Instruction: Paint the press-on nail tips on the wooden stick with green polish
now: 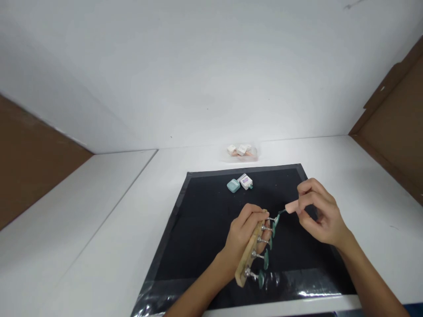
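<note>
Basically, the wooden strip (247, 257) is pale, narrow and tilted, held up over the black mat (198, 237) with its near end lower in view. Along its right side stand five short metal stems (259, 255), each carrying a glossy oval green tip (266, 259). The left hand (243, 231) grips the strip's far part, fingers wrapped over it. Right of the strip, the right hand (319, 213) pinches a slim brush (282, 211) by its pinkish handle (291, 206); the dark bristle end is at the farthest tip, though whether they touch is hard to tell.

Beyond the strip, on the mat, a teal rounded-square piece (233, 185) lies just beside a white block with a purple label (246, 182). Farther behind the strip, off the mat, a clear tray (257, 155) holds white blocks and pinkish pieces. Under everything is a white bench (132, 198); the mat's near edge shines. A plain white wall (211, 88) rises behind, with brown panels (33, 163) well out to the strip's left and right.
</note>
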### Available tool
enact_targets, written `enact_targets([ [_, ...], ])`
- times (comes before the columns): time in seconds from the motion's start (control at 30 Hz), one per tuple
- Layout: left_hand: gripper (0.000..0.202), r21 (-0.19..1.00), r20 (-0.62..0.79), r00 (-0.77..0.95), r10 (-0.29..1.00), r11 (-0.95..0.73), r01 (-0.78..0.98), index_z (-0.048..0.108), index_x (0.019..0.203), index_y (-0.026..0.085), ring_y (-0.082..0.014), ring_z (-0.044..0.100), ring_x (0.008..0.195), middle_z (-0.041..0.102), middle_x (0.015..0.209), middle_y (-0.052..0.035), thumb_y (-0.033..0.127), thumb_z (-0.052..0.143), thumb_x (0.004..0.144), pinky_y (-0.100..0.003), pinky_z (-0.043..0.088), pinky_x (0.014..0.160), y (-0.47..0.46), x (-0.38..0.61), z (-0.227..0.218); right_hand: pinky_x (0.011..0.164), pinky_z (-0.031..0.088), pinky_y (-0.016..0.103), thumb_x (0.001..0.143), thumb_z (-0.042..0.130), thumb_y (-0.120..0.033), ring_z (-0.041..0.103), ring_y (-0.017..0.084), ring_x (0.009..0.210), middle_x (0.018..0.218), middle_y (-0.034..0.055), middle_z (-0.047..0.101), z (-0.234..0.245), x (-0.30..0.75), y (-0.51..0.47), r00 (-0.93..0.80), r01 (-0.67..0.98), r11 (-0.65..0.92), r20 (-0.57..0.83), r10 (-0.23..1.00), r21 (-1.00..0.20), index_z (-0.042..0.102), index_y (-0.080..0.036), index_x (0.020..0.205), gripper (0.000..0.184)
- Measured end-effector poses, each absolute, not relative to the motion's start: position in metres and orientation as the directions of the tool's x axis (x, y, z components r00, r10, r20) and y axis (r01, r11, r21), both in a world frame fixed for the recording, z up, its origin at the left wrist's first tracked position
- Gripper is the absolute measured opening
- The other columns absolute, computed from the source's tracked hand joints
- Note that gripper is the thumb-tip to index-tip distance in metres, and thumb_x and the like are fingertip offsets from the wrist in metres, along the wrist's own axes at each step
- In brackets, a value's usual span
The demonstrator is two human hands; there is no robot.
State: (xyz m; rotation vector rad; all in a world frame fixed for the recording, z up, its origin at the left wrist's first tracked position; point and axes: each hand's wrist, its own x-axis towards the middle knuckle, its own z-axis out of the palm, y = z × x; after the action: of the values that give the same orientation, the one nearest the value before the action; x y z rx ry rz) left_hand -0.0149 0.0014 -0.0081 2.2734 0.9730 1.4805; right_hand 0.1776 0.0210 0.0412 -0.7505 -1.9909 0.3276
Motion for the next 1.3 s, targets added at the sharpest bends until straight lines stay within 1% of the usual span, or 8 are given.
enact_targets([
  [0.17,0.018,0.584,0.702,0.194,0.685,-0.71,0.394,0.058,0.09,0.019,-0.0129,0.063,0.066,0.06,0.081,-0.0029,0.009,0.055,0.075,-0.022,0.053,0.057,0.001,-0.011,-0.006,0.053,0.04,0.028,0.073,0.046,0.001,0.047,0.015,0.065,0.072,0.0,0.046,0.043,0.176,0.019,-0.378,0.272,0.754,0.654,0.655,-0.598,0.051,-0.022,0.074,0.024],
  [0.4,0.016,0.601,0.706,0.186,0.684,-0.717,0.354,0.058,0.089,0.018,-0.0125,0.062,0.067,0.059,0.081,-0.0035,0.01,0.056,0.075,-0.022,0.052,0.057,0.0,-0.01,-0.005,0.055,0.041,0.028,0.072,0.047,0.002,0.047,0.015,0.067,0.073,-0.0002,0.046,0.045,0.177,0.022,-0.29,0.348,0.735,0.678,0.675,-0.582,0.052,-0.022,0.074,0.025],
  [0.57,0.015,0.602,0.708,0.167,0.687,-0.71,0.366,0.059,0.088,0.018,-0.013,0.062,0.066,0.06,0.08,-0.0035,0.01,0.055,0.075,-0.023,0.052,0.057,-0.001,-0.01,-0.006,0.054,0.04,0.027,0.074,0.046,0.002,0.047,0.015,0.066,0.071,0.0,0.05,0.046,0.172,0.017,-0.412,0.243,0.74,0.624,0.664,-0.627,0.051,-0.022,0.074,0.024],
  [0.77,0.019,0.604,0.713,0.165,0.681,-0.717,0.349,0.058,0.089,0.018,-0.0115,0.062,0.065,0.059,0.08,-0.0025,0.007,0.056,0.073,-0.021,0.051,0.057,-0.003,-0.01,-0.003,0.054,0.041,0.028,0.073,0.047,0.002,0.048,0.016,0.067,0.072,0.0001,0.049,0.044,0.174,0.017,-0.351,0.336,0.743,0.655,0.669,-0.579,0.052,-0.022,0.074,0.024],
  [0.97,0.018,0.609,0.707,0.169,0.687,-0.713,0.347,0.059,0.088,0.019,-0.0123,0.061,0.064,0.059,0.08,-0.0026,0.008,0.056,0.074,-0.022,0.051,0.056,-0.005,-0.012,-0.002,0.052,0.041,0.027,0.073,0.047,0.001,0.047,0.016,0.065,0.068,0.0003,0.051,0.05,0.168,0.014,-0.404,0.266,0.76,0.647,0.647,-0.593,0.053,-0.022,0.073,0.024],
  [1.07,0.016,0.637,0.694,0.158,0.703,-0.701,0.321,0.06,0.085,0.019,-0.0127,0.061,0.064,0.059,0.079,-0.0021,0.009,0.055,0.074,-0.023,0.05,0.056,-0.005,-0.013,0.002,0.054,0.041,0.028,0.074,0.049,0.0,0.048,0.016,0.067,0.07,0.0004,0.049,0.047,0.171,0.015,-0.314,0.33,0.729,0.658,0.684,-0.6,0.054,-0.022,0.073,0.023],
  [1.17,0.008,0.754,0.584,0.147,0.798,-0.601,0.267,0.061,0.076,0.018,-0.0134,0.059,0.064,0.057,0.072,-0.0011,0.011,0.058,0.073,-0.025,0.048,0.057,-0.005,-0.013,0.009,0.056,0.041,0.028,0.075,0.056,-0.005,0.049,0.016,0.069,0.075,0.0006,0.05,0.042,0.176,0.019,-0.059,0.305,0.638,0.654,0.754,-0.707,0.055,-0.022,0.073,0.017],
  [1.3,0.01,0.982,0.184,0.135,0.974,-0.187,0.014,0.057,0.062,0.017,-0.0127,0.054,0.056,0.055,0.066,0.0007,0.021,0.067,0.064,-0.026,0.044,0.051,-0.004,-0.011,0.015,0.048,0.039,0.023,0.077,0.065,-0.019,0.046,0.011,0.06,0.077,-0.0015,0.049,0.04,0.177,0.022,0.179,-0.085,0.41,0.391,0.903,-0.908,0.057,-0.024,0.084,0.012],
])
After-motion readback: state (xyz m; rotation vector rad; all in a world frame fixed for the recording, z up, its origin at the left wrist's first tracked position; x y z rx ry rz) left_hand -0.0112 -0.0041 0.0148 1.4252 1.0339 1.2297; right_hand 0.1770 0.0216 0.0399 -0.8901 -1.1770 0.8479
